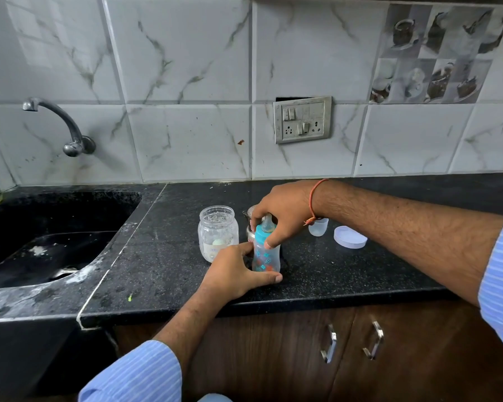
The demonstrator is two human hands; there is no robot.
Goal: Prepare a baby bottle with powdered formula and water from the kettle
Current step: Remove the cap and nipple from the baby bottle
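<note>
The baby bottle (266, 255), clear with a printed pattern and a teal collar, stands upright on the black counter (169, 274). My left hand (235, 274) grips its lower body, thumb in front and fingers behind. My right hand (282, 216) comes from above, its fingers curled round the teal collar and the nipple. Just left of the bottle stands an open clear jar (217, 230) with a little powder and a scoop inside. A steel vessel (251, 220) sits right behind the bottle, mostly hidden by my right hand.
A small clear cap (318, 227) and a white jar lid (350, 237) lie right of the bottle. A black sink (50, 242) with a wall tap (67, 126) is at the left. A switchboard (302, 119) is on the tiled wall. Cabinet handles (328, 343) are below the counter edge.
</note>
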